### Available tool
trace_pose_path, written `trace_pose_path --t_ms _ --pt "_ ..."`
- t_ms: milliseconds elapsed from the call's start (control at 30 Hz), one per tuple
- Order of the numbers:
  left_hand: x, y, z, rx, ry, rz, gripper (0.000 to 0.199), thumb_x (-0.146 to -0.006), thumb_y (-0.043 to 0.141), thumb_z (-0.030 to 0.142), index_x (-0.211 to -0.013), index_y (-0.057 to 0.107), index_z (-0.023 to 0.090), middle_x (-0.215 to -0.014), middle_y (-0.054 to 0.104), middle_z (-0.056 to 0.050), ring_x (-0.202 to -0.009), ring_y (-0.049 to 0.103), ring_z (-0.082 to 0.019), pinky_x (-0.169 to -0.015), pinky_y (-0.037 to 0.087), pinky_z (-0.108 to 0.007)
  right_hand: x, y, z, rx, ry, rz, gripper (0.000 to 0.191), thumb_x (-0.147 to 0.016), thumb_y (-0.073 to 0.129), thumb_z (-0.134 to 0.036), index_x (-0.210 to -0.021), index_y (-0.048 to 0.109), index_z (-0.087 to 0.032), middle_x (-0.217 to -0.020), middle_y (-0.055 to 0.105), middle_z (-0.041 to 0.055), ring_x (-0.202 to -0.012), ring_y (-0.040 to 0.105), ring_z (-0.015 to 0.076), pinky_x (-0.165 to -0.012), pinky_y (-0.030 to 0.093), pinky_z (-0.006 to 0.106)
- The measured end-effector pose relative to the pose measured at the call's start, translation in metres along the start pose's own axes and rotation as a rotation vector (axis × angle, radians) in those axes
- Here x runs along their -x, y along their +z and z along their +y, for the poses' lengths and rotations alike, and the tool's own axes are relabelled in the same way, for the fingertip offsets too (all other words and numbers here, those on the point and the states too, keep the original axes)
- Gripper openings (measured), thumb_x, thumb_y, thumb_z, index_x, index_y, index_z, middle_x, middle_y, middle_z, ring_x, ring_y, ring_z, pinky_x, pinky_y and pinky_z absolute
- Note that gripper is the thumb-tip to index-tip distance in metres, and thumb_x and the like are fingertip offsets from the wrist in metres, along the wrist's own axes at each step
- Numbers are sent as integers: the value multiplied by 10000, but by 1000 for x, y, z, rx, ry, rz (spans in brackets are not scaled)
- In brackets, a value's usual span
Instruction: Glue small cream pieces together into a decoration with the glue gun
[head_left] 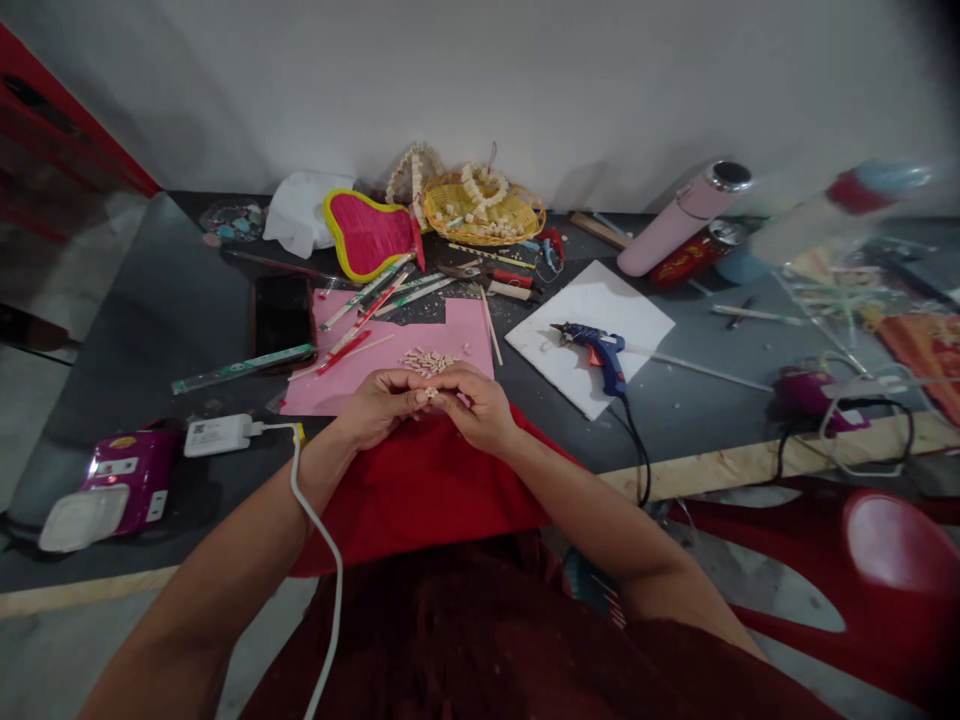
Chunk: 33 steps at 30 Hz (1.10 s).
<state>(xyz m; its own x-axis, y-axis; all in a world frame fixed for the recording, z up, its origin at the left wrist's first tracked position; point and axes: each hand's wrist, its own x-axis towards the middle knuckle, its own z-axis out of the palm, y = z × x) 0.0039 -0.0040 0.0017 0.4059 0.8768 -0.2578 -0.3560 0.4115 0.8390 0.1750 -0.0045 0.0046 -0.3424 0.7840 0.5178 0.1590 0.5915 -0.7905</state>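
Piece [431, 394], small and pale, was pinched between left hand [377, 408] and right hand [480, 408], long axis unclear; the stick bits [427, 362] lay just beyond both, on pink paper [466, 322].

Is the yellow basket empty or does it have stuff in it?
Not empty: the yellow basket holds a pale beaded loop and small pale pieces.

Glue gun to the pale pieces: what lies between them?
Head view, from the glue gun to the pale pieces: the white board, a strip of dark table, a thin stick, then pink paper.
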Motion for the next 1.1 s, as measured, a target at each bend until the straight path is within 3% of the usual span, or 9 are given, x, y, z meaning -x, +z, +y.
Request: trace_pose_path --t_ms 533,1100 --pt "0 0 -1 -7 19 -15 218 -622 801 265 -734 708 103 -628 641 -19 -558 563 -69 -537 442 -165 0 2 0 29 -16 24 137 -863 540 -158 -955 636 -188 -852 647 42 -814 599 135 -748 504 283" --pt "-2 1 0 48 -2 -4 251 -652 782 250 -857 715 123 -748 668 -31 -621 587 -79 -556 473 -174 -1 -3 0 48 13 -4 272 -870 547 -178 -1112 639 -262 -954 669 32 -888 604 129 -807 513 296"
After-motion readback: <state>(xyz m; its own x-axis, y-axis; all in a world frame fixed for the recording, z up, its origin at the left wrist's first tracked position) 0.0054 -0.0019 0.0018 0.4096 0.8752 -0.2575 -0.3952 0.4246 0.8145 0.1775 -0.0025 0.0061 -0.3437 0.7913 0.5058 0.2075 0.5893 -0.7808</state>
